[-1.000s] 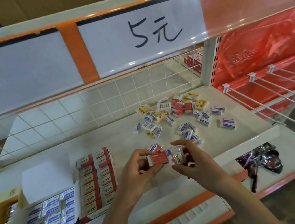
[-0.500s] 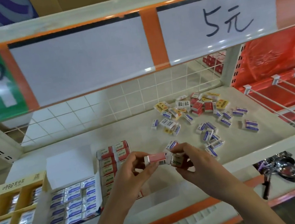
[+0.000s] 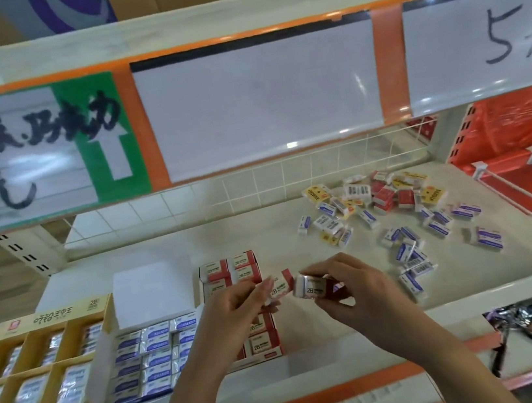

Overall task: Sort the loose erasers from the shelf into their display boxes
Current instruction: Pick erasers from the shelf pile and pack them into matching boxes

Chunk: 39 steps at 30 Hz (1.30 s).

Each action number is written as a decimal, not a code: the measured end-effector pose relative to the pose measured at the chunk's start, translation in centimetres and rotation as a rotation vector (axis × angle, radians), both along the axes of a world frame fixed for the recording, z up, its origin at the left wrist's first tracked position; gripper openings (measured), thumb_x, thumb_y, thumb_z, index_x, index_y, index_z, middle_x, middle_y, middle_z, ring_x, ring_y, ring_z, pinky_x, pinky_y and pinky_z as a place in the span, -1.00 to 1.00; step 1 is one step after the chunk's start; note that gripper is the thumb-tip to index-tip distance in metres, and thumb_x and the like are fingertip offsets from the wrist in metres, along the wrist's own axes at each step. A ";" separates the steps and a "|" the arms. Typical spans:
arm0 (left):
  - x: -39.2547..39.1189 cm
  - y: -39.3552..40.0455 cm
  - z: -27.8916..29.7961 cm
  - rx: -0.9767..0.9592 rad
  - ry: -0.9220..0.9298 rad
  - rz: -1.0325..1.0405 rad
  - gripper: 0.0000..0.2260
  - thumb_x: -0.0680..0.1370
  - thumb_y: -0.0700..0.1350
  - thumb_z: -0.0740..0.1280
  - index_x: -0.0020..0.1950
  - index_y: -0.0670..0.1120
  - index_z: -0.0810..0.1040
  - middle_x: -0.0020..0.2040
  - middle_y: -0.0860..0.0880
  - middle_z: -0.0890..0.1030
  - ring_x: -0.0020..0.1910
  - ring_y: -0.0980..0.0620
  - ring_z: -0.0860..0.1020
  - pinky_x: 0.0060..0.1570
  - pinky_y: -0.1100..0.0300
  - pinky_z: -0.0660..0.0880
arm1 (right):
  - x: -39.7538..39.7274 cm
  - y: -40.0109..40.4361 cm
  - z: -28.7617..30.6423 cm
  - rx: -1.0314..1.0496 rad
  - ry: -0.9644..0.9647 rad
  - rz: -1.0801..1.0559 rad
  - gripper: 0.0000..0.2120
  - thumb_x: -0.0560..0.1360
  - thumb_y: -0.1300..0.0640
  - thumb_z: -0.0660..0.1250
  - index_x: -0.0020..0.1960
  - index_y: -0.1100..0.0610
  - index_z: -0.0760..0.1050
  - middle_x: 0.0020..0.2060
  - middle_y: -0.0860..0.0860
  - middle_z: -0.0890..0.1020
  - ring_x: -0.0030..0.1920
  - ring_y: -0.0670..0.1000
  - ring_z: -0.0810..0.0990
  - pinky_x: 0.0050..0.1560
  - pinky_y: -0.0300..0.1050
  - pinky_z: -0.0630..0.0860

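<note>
The left hand (image 3: 235, 311) is pinching one red-and-white eraser (image 3: 281, 286) between thumb and fingertips, and the right hand (image 3: 356, 294) is curling its fingers around a second red eraser (image 3: 315, 291), possibly with more tucked behind it, though that is hard to tell. The two erasers are nearly touching end to end, both hovering just above the red display box (image 3: 234, 274), which is sitting near the front edge of the shelf (image 3: 262, 232), left of its middle.

That red box is looking largely filled, its rows of wrapped erasers lying flat and printed "2B"; the hands are hiding part of it, so any gaps are not showing. Just beside it on the left, the blue display box (image 3: 149, 354) is holding neat rows too, and the yellow display box (image 3: 41, 362) is standing at the front left corner with its compartments stocked.

Plenty is remaining, by my judgement: a loose pile of erasers (image 3: 389, 214) is lying scattered toward the back right corner and down the right side of the shelf, with blue, red and yellow wrappers mixed together.

Each eraser is appearing as a small rectangular block in a glossy printed sleeve, white with a coloured band.
</note>
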State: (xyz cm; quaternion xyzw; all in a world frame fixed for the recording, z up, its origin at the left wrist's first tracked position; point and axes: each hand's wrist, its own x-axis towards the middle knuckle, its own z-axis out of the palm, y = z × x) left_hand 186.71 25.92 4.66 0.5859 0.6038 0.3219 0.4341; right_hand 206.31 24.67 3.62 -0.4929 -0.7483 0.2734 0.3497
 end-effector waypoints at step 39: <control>-12.2 -4.0 -1.8 -0.248 -0.180 0.066 -0.86 0.54 -0.17 0.34 0.01 0.06 0.59 -0.30 0.06 0.64 -0.38 0.13 0.41 -0.33 0.27 0.36 | -13.6 8.6 -3.6 0.023 -0.495 0.024 -0.67 0.51 0.09 0.30 0.27 0.01 0.45 0.15 -0.07 0.47 0.22 -0.06 0.31 0.25 -0.19 0.31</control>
